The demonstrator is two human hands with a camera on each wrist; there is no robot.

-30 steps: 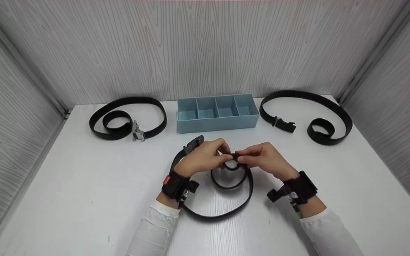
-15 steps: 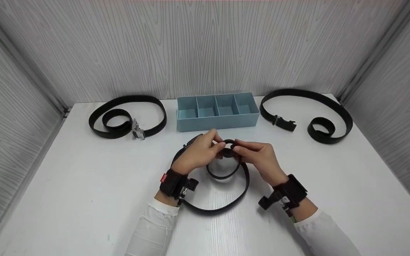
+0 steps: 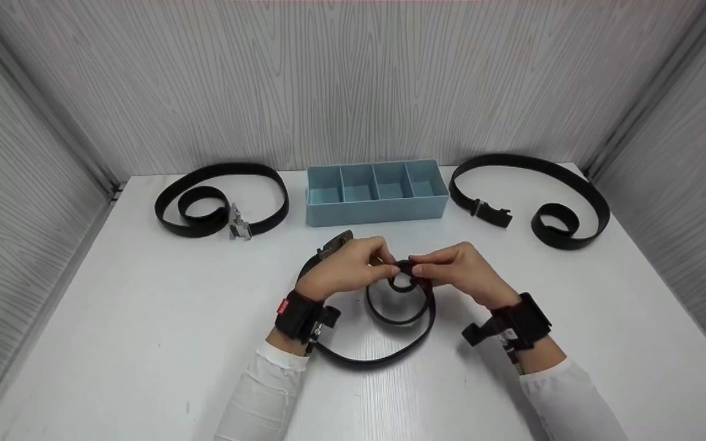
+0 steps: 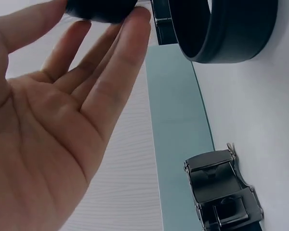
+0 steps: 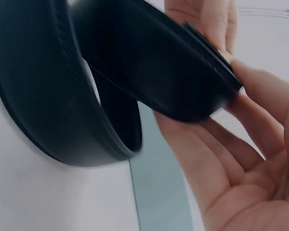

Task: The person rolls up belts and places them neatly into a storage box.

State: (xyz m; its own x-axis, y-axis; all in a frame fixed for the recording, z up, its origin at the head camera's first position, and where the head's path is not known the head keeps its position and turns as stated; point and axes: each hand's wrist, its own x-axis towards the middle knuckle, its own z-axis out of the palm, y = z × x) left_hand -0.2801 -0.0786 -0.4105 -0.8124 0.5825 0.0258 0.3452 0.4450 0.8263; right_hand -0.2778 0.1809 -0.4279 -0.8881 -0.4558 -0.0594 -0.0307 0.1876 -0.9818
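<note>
On the worktop (image 3: 114,318), nearest the person, a black belt (image 3: 365,365) forms an open curve, with one end wound into a small coil (image 3: 403,290). Clock positions below are read from this coil in the head view, with 12 o'clock pointing away from the person.

The left hand (image 3: 353,266) is at 9 o'clock and pinches the coil between thumb and fingers. The right hand (image 3: 460,272) is at 3 o'clock and pinches the same coil, also between thumb and fingers. Its wrist view shows the strap between the thumb and the fingers. A wider loop of the strap sits at 6 o'clock, inside the outer curve. The belt's metal buckle (image 3: 334,244) is at 10 o'clock, just beyond the left hand. The left wrist covers part of the curve. Each wrist carries a black strap with a small camera; both sleeves are white.

Between 11 and 12 o'clock stands a blue tray (image 3: 377,212) with four compartments in a row. At 10 o'clock lies a second belt (image 3: 239,168), loosely curled, with a silver buckle (image 3: 239,228) on its near side. At 2 o'clock lies a third belt (image 3: 531,160), just beside the tray, with a dark buckle and a tightly curled end.
</note>
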